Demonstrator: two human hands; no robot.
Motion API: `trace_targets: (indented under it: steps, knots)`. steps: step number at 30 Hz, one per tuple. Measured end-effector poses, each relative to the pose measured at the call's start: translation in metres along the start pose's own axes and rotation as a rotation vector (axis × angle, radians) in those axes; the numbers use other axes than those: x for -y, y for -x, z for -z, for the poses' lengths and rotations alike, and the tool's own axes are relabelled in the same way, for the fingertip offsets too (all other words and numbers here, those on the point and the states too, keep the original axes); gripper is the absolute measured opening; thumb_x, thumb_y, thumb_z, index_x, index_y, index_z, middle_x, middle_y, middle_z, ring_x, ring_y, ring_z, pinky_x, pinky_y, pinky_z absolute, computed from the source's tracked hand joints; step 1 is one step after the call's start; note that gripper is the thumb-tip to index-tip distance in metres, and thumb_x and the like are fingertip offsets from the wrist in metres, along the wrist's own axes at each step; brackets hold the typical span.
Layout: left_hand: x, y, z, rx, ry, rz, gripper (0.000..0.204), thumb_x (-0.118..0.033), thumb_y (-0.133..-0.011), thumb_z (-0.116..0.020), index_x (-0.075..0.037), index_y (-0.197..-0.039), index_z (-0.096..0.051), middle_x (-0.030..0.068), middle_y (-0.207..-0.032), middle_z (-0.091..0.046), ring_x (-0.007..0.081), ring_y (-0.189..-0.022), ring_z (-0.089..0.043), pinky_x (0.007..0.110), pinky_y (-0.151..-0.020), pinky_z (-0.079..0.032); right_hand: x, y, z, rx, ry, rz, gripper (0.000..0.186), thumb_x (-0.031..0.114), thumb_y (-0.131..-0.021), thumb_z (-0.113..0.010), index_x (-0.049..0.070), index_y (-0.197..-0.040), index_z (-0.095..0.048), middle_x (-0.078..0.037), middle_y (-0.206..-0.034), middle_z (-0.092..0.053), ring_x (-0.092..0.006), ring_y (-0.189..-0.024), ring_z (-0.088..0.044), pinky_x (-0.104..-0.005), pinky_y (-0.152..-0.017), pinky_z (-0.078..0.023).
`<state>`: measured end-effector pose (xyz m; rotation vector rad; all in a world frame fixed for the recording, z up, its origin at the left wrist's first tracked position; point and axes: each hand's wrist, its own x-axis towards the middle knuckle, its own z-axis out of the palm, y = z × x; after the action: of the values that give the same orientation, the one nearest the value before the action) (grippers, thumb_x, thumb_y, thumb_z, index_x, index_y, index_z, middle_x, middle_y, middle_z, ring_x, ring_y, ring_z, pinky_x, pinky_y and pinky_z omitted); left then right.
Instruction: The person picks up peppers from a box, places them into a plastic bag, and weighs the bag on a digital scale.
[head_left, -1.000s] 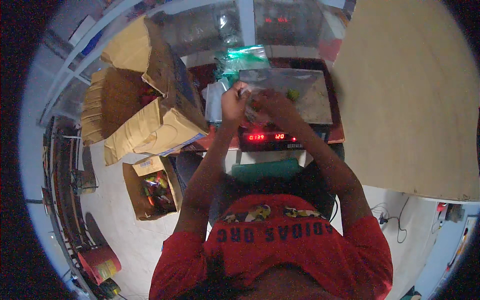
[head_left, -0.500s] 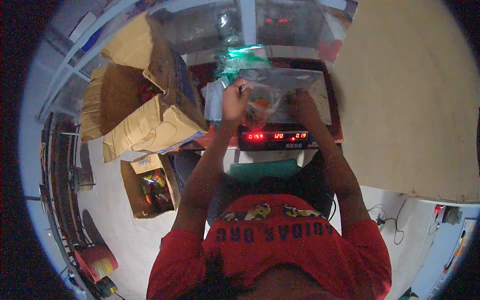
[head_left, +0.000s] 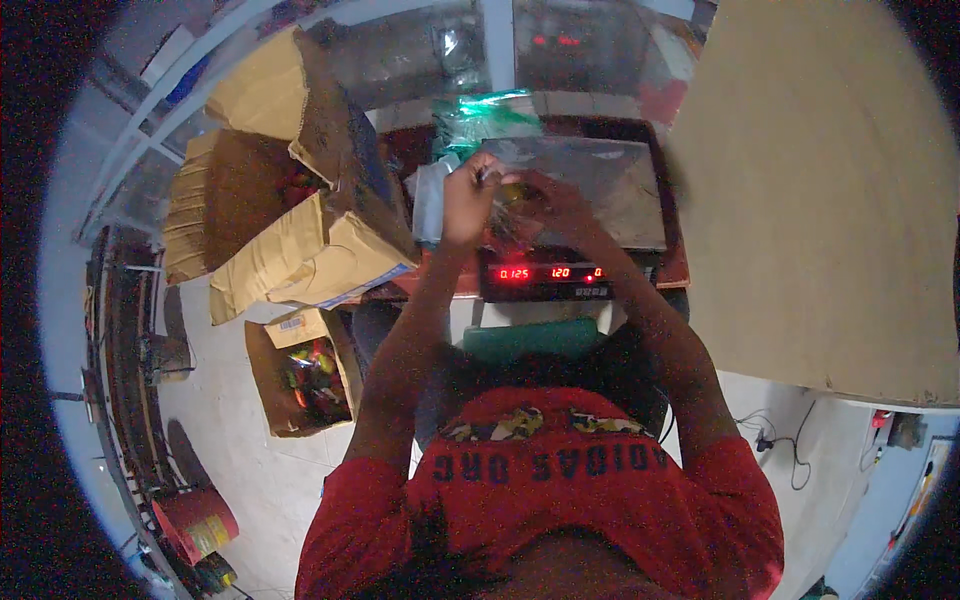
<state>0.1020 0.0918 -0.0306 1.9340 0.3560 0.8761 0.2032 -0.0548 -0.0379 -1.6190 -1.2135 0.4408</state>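
A digital scale [head_left: 625,215] with a flat metal pan and a glowing red display stands before me. Over its left half is a clear plastic bag [head_left: 512,232] holding small reddish and yellowish-green pieces too blurred to name. My left hand [head_left: 466,205] pinches the bag's upper left edge. My right hand [head_left: 562,208] reaches in from the right, its fingers closed at the bag's upper rim, close to the left fingertips. What those fingertips cover is partly hidden.
A big opened cardboard box [head_left: 300,235] stands left, its flaps spread. Below it a smaller carton [head_left: 270,375] holds colourful wrapped pieces. Green-tinted plastic packaging [head_left: 490,115] lies behind the scale. A tall tan board [head_left: 820,220] rises on the right. Cables [head_left: 795,450] trail over the floor.
My right hand has moved left from over the scale's pan to the bag's rim, beside my left hand. The left hand stays on the bag. The scale's reading has dropped.
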Motion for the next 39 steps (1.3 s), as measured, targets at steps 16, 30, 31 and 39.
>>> trace_targets:
  steps: [16,30,31,39]
  knots:
    - [-0.034,-0.061,0.026,0.003,-0.282,-0.393,0.014,-0.003,-0.086,-0.056,-0.006,-0.095,-0.066,0.0155,-0.084,-0.066,0.0323,-0.075,-0.063,0.036,-0.065,-0.047,0.042,-0.026,0.066,-0.181,0.800,0.256,0.020,0.026,-0.088,-0.057,0.011,-0.097,-0.065,-0.011,-0.092,-0.066,-0.0303,-0.093,-0.063,-0.0428,-0.083,-0.049]
    - [-0.069,-0.032,0.001,0.317,0.304,-0.028,0.030,-0.026,-0.092,-0.059,-0.007,-0.116,-0.060,0.0030,-0.094,-0.065,0.0116,-0.085,-0.058,0.030,-0.071,-0.048,0.120,-0.026,0.084,-0.171,0.800,0.308,0.018,0.026,-0.086,-0.060,0.009,-0.092,-0.061,-0.013,-0.083,-0.064,-0.0341,-0.078,-0.062,-0.0429,-0.068,-0.049]
    - [-0.072,-0.025,0.003,0.331,0.241,-0.120,0.032,-0.028,-0.091,-0.061,-0.006,-0.114,-0.061,0.0042,-0.094,-0.065,0.0138,-0.086,-0.059,0.031,-0.072,-0.048,0.122,-0.026,0.084,-0.179,0.716,0.323,0.018,0.025,-0.086,-0.060,0.008,-0.091,-0.061,-0.013,-0.084,-0.064,-0.0336,-0.078,-0.063,-0.0428,-0.068,-0.049]
    - [-0.116,-0.021,0.000,0.377,-0.063,-0.106,0.023,-0.026,-0.091,-0.061,-0.005,-0.102,-0.060,0.0094,-0.091,-0.067,0.0192,-0.087,-0.064,0.034,-0.078,-0.049,0.110,-0.001,0.117,-0.435,0.833,0.184,0.015,0.015,-0.080,-0.069,0.003,-0.086,-0.061,-0.005,-0.080,-0.064,-0.0233,-0.074,-0.063,-0.0349,-0.067,-0.050]
